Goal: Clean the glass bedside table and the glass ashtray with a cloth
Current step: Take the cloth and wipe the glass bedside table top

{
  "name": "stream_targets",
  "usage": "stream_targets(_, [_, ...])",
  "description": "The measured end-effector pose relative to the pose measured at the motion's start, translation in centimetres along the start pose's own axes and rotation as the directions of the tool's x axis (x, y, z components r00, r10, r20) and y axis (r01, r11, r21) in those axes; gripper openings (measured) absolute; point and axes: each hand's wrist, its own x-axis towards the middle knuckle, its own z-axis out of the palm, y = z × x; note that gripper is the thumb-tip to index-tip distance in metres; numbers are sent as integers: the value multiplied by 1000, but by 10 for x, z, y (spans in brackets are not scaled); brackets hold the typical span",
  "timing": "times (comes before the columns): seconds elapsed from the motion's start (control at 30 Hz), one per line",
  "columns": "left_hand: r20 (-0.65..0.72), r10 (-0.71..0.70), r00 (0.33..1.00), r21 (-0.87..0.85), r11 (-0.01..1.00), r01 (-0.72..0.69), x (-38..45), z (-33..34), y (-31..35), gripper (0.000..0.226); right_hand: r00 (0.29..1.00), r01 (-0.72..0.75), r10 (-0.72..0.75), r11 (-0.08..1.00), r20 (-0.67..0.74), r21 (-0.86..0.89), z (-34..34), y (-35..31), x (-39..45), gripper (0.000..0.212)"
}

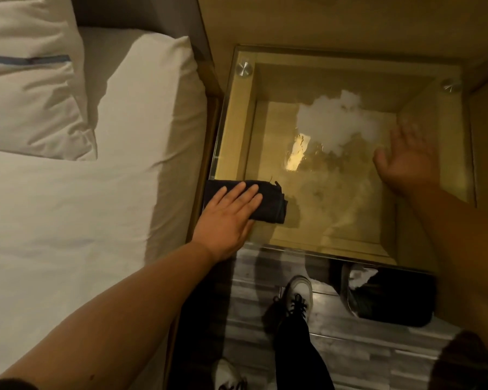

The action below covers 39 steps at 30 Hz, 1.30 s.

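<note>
On the square glass-topped bedside table (265,114), the left hand (231,212) presses flat, fingers extended, on a folded dark cloth (268,202). The right hand (406,159) looks motion-blurred, fingers seemingly spread, empty. Reflections blur the glass.

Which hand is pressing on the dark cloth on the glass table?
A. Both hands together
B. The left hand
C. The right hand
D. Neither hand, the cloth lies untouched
B. The left hand lies flat on the folded dark cloth at the bed-side edge of the glass table, while the right hand is spread out apart from it, over the far side of the glass.
</note>
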Motion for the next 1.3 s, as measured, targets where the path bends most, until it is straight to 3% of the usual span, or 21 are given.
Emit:
stream_targets(0.3, [22,-17,1000,-57,998,18,-54,5,22,53,1000,11,-11,1000,18,0,-10,-4,-3,74])
stream_targets(0.4, [47,-69,997,-150,986,75,-64,-2,34,47,999,13,-13,1000,35,5,-11,-4,-3,74])
stream_targets(0.47, [61,-203,977,-329,920,211,-67,-14,44,41,999,1,-2,1000,36,22,-10,-3,-4,75])
stream_targets(0.5, [71,-334,940,-464,823,327,-66,-21,48,35,999,-6,5,999,40,33,-11,-3,-4,76])
stream_targets(0.53, [146,-481,865,-629,629,456,-61,-31,51,29,999,-12,10,999,46,37,-11,-3,-3,76])
stream_targets(0.57, [317,-574,755,-787,286,547,-51,-42,52,28,999,-13,12,999,53,33,-12,-3,-2,77])
stream_targets(0.6, [505,-557,659,-831,-109,546,-37,-50,51,28,998,-11,9,1000,56,29,-11,-4,-2,77])
stream_targets(0.63, [633,-492,598,-774,-404,487,-20,-57,48,29,999,-5,3,1000,49,25,-12,-4,-3,76])
stream_targets(0.67, [669,-458,585,-731,-546,408,-1,-65,43,31,999,1,-2,1000,40,21,-12,-4,-3,75])
stream_targets(0.7, [650,-480,589,-738,-584,338,23,-72,34,33,999,2,-3,1000,34,18,-12,-3,-3,75])
stream_targets(0.77, [523,-579,626,-834,-498,236,78,-91,17,36,999,8,-9,1000,34,8,-11,-2,-2,72])
stream_targets(0.8, [414,-630,657,-905,-358,228,107,-102,9,37,999,9,-9,1000,36,2,-10,-2,-2,71])
stream_targets(0.87, [116,-673,730,-967,91,237,166,-121,-3,35,999,-4,4,1000,39,-5,-7,-1,0,70])
stream_targets(0.93, [-152,-579,801,-814,534,231,222,-133,-14,33,999,-12,12,1000,48,-2,-5,-1,0,71])
stream_targets(1.0, [-217,-404,889,-576,788,218,279,-133,-24,33,998,-20,20,1000,56,14,-4,-1,0,72])
stream_targets(1.07, [-64,-191,980,-317,934,161,324,-119,-27,42,998,-38,36,998,60,41,-5,-2,0,73])
stream_targets(1.13, [89,-33,995,-133,990,45,347,-97,-24,50,999,-32,31,999,34,41,-4,-3,-1,71])
stream_targets(1.3, [-5,32,999,-83,996,-32,350,-70,-29,53,1000,2,-2,999,9,42,-3,-2,-3,72])
